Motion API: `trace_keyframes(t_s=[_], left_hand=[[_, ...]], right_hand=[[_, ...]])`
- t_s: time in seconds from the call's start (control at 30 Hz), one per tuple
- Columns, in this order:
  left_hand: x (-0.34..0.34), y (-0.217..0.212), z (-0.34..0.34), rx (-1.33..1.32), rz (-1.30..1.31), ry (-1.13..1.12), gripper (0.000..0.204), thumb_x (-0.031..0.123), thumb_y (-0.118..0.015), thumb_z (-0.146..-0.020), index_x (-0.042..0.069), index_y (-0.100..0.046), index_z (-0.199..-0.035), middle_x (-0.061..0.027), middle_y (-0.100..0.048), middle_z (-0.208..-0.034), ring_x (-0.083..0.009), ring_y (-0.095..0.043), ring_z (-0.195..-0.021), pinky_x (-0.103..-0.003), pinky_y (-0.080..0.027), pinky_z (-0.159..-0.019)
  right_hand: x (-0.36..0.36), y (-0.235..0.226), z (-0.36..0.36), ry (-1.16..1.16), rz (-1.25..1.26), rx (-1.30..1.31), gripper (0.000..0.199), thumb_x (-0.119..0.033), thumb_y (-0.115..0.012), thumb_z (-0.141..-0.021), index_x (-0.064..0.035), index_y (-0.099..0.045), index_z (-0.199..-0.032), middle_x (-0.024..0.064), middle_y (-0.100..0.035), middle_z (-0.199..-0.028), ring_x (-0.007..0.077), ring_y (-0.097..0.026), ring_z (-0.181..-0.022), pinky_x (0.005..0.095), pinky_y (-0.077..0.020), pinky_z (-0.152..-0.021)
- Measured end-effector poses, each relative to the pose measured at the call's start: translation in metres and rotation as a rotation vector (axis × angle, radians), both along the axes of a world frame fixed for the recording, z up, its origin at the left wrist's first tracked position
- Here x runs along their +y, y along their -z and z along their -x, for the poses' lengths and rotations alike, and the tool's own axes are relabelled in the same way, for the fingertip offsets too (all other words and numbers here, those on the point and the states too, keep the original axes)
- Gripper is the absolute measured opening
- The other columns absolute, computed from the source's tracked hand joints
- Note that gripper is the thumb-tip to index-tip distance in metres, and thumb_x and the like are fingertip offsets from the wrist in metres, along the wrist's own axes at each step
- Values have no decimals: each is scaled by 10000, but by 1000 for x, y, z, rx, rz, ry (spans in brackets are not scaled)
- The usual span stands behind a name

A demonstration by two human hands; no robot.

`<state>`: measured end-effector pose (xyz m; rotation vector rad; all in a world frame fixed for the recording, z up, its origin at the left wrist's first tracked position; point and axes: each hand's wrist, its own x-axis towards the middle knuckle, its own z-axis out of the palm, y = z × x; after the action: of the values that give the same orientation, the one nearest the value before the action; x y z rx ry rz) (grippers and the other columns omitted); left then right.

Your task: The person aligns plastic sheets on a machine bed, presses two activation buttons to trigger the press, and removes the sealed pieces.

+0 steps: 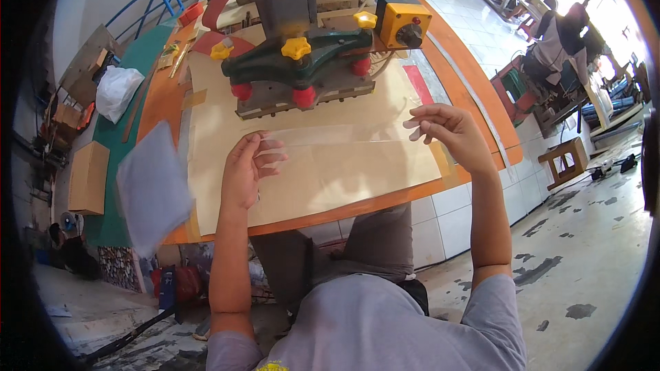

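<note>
Fingers of the left hand (244, 172) and right hand (447, 130) each pinch an end of a clear plastic sheet (344, 139), its long axis stretched left to right between them, above the paper-covered tabletop (330, 185), just before the green press (302, 62).

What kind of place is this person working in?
Probably a small workshop: a bench-mounted press machine with a yellow control box, another worker seated at a machine, and a paint-stained concrete floor.

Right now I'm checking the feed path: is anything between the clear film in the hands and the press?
Nothing visible. Both hands, left and right, hold the clear film over bare beige sheet; the press stands just beyond.
</note>
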<state>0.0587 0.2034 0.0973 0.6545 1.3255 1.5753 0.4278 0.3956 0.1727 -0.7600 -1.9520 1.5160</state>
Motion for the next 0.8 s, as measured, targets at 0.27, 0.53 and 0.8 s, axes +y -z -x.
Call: trace_keyframes(t_s=[0.27,0.53,0.8], left_hand=[[-11,-8,7,-48,-9,83,240,237,-544,-1106,55,-673,-1194,-111,-760,-1132,-251,-782,-1012,-353,-660,-718],[-14,-18,4,31,13,150,213,237,-566,-1094,65,-692,-1104,-88,-741,-1084,-240,-765,-994,-380,-656,-750],[-9,-31,-42,191,-142,188,242,256,-490,-1130,64,-635,-1107,-157,-765,-1125,-266,-780,-972,-361,-640,-743]], right_hand=[[11,14,2,29,-17,-13,277,-55,-732,-1006,33,-700,-1268,69,-764,-1036,115,-703,-952,275,-576,-886],[21,28,-2,44,-22,-41,270,-70,-729,-1010,26,-708,-1262,65,-764,-1041,108,-699,-948,275,-570,-890],[-14,32,22,-144,-497,-312,423,-217,-769,-977,-78,-682,-1366,98,-721,-1317,272,-635,-1269,415,-459,-1120]])
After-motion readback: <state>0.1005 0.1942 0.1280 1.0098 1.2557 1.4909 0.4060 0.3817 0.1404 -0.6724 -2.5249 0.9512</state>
